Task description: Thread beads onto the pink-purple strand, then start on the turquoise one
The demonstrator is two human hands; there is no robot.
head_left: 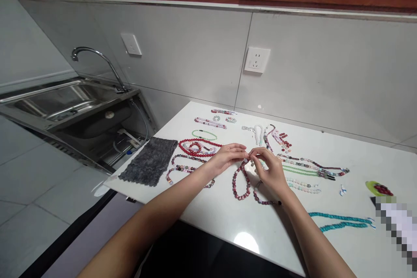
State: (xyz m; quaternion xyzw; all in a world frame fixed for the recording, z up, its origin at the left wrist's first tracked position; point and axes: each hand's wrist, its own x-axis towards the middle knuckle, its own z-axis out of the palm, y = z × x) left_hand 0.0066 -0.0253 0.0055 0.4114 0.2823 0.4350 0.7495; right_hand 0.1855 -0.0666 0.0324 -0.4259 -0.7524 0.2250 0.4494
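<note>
White desk (273,226) against a grey tiled wall (182,52), sink (61,97) off to the left, wall socket (257,59) behind.

Main item: dark red bead strand (249,186), roughly mid-desk, bent into a teardrop loop. Narrow end is at the fingertips, rounded end lies on the near side. Long axis runs about near-to-far, i.e. from the fingertips back toward the body, not across the desk.

Key relation: both hands sit at the far, narrow end, so the loop is on the body side of them, between the two forearms. Left hand (230,155) comes in from its left, right hand (270,167) from its right; tips meet right above the strand's end. Neither is clearly nearer.

States: right hand has thumb and index closed in a pinch at that end. Left hand has fingers stretched out, tips touching the same spot; thumb is hidden, can't tell if it's pinched shut. Exact bit between the tips is too small to read.

Clearance: second dark strand (267,202) lies just beside the loop, under the right wrist side. Red necklace (181,147) and grey cloth (149,161) are left; turquoise strands (342,216) well apart, right.
</note>
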